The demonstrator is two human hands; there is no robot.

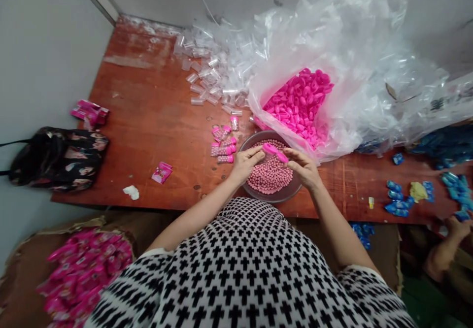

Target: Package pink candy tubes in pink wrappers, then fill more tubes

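Over a round grey bowl (271,200) of small pink beads (271,178), both my hands meet at a bright pink flip cap (270,148) with its lid (282,157) swung out to the right. My left hand (246,164) is closed, thumb and fingers pinching at the cap's left side, where a small clear tube seems to sit; the fingers mostly hide it. My right hand (303,168) pinches the lid's right end. Just left of the bowl lie several bead-filled tubes (223,150) with pink caps.
Behind the bowl, a clear plastic bag (347,116) spills pink caps (301,104). Loose clear tubes (218,72) are heaped left of it. Pink packets (161,172) and a black bag (62,158) lie leftward. At right are blue packets (399,205) and another person's hand (456,227).
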